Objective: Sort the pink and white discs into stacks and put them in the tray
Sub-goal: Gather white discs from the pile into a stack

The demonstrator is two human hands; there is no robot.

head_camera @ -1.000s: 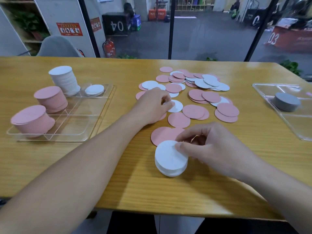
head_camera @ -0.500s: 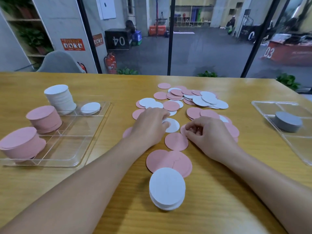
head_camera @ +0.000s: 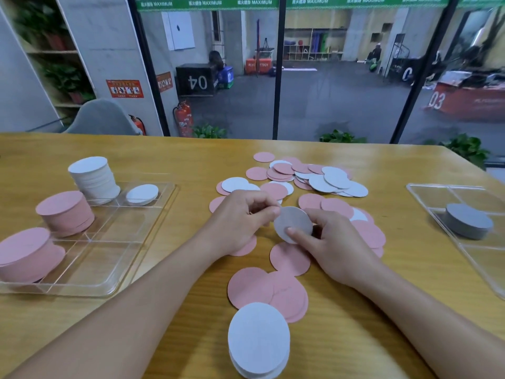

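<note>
Both hands meet at the table's middle over a scatter of pink and white discs (head_camera: pixel 314 179). My left hand (head_camera: pixel 240 222) pinches the left edge of one white disc (head_camera: pixel 293 221), lifted and tilted. My right hand (head_camera: pixel 333 242) pinches the same disc from the right, thumb on its face. A small white stack (head_camera: pixel 258 340) stands near the front edge, beside a few pink discs (head_camera: pixel 267 291). The clear tray (head_camera: pixel 114 242) at the left holds a tall white stack (head_camera: pixel 94 177), a low white stack (head_camera: pixel 142 194) and two pink stacks (head_camera: pixel 65 212) (head_camera: pixel 26 254).
A second clear tray (head_camera: pixel 437 198) at the right edge holds a grey stack of discs (head_camera: pixel 468 221). Behind the table's far edge are a glass wall with black posts, a grey chair (head_camera: pixel 103 119) and potted plants.
My right hand left the near white stack and moved up to the scatter. Both hands have lifted one white disc off the table. The camera tilted up.
</note>
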